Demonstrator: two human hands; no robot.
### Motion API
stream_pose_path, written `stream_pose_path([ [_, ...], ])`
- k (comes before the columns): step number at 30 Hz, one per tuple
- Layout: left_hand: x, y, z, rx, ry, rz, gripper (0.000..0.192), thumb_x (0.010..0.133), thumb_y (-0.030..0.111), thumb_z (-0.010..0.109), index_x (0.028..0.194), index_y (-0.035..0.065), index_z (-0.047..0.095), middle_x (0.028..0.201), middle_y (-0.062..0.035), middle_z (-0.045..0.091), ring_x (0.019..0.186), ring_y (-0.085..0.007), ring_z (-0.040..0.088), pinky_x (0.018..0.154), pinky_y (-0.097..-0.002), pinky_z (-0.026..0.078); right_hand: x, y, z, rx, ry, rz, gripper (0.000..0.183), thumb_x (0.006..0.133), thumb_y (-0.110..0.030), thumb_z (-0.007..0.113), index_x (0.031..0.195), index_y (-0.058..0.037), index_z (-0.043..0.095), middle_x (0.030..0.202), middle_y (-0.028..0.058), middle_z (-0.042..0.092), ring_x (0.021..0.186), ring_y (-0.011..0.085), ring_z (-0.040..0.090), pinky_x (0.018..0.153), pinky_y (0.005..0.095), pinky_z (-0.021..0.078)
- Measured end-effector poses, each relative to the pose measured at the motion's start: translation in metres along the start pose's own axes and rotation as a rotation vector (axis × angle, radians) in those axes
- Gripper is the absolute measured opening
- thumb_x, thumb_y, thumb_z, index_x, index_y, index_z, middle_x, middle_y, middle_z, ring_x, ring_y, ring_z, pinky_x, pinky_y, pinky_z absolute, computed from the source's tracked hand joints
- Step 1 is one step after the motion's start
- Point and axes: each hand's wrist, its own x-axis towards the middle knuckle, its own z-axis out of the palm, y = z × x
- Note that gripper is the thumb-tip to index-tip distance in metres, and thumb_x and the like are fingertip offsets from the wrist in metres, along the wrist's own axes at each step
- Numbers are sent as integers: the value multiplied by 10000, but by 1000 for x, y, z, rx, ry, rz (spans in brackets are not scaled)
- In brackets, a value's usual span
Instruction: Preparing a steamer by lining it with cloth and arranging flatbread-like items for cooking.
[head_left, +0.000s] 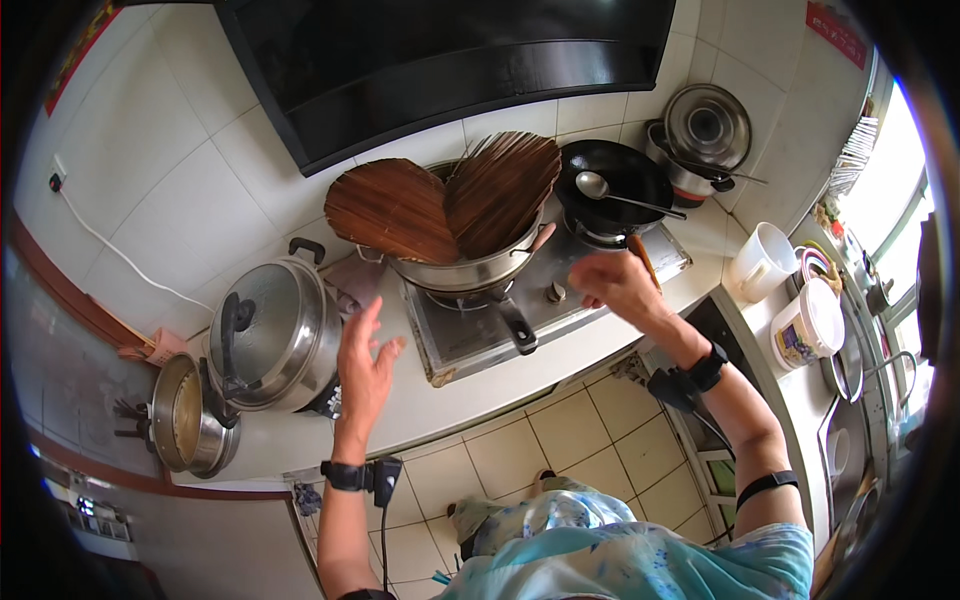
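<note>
My left hand (367, 367) hovers over the counter's front part with its fingers apart and nothing in it. It is between a large lidded steel pot (277, 337) and the gas stove (457, 337). My right hand (615, 289) is above the stove's right front, fingers curled; whether something is inside them is hidden. Behind it runs the wooden handle (645, 259) of a black wok (615, 206). On the left burner, a steel pot (457, 277) sits over a pan with a black handle (517, 322). Two brown, ribbed plant-fibre lobes (397, 206) rise from this pot, joined in a V.
A metal ladle (596, 186) lies in the wok. Lidded cookware (705, 124) stands in the back right corner. White plastic containers (810, 322) line the right counter. A range hood (450, 67) overhangs the stove. Another steel pot (180, 420) stands at left.
</note>
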Motion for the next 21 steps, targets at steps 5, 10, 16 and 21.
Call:
stream_pose_path([
  [5, 47, 4, 10, 150, 61, -94, 626, 795, -86, 647, 1380, 98, 522, 1276, -142, 527, 1109, -265, 565, 871, -360, 515, 55, 31, -26, -369, 226, -213, 309, 786, -115, 733, 1078, -24, 689, 922, 148, 693, 795, 275, 686, 720, 351, 552],
  [10, 84, 0, 6, 587, 89, 165, 508, 757, -82, 687, 1245, 32, 601, 1293, -170, 490, 1180, -351, 505, 1007, -423, 437, 127, 35, -18, -819, 245, -443, 614, 698, -28, 706, 1295, -103, 581, 1294, 115, 570, 1134, 309, 534, 995, 387, 438],
  [16, 130, -13, 6, 853, -39, 352, 317, 774, -65, 626, 1076, 20, 670, 1319, -158, 529, 1333, -320, 418, 1134, -561, 282, 194, 46, -6, -1109, 293, -660, 614, 726, 40, 600, 1321, -110, 572, 1363, 122, 529, 1284, 331, 450, 1115, 431, 347],
  [21, 151, -24, 6, 932, -77, 416, 203, 758, -62, 619, 932, 31, 664, 1200, -130, 603, 1240, -297, 503, 1147, -550, 262, 222, 49, -8, -1105, 219, -773, 443, 720, 24, 601, 1141, -93, 671, 1246, 103, 591, 1234, 304, 490, 1141, 449, 309],
])
